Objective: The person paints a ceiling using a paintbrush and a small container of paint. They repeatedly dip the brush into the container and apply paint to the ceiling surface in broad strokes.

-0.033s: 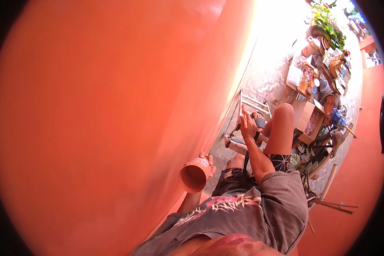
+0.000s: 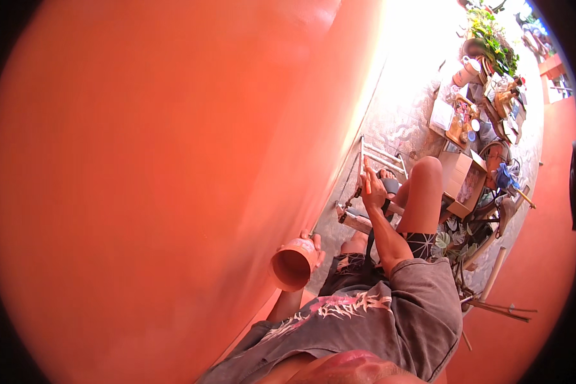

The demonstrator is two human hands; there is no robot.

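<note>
In my left hand (image 2: pixel 317 251) is a round, cup-like container (image 2: pixel 291 267), reddish-brown with a pale patch on its side. Its mouth faces up, and the dark inside shows no contents I can make out. The container is close beside the orange wall (image 2: pixel 173 160). My right hand (image 2: pixel 372 187) has its fingers stretched out, pointing away from me. It is near the whitish metal ladder-like frame (image 2: pixel 384 155); I cannot tell whether it touches it. A dark band circles the right wrist.
A worn bar (image 2: pixel 357 220) lies below my right hand, near my legs. To the right, an open cardboard box (image 2: pixel 462 179), boots (image 2: pixel 459 127), a pale mug-shaped container (image 2: pixel 467 70) and green plants (image 2: pixel 493 41) crowd the floor. Sticks (image 2: pixel 493 275) lean nearer me.
</note>
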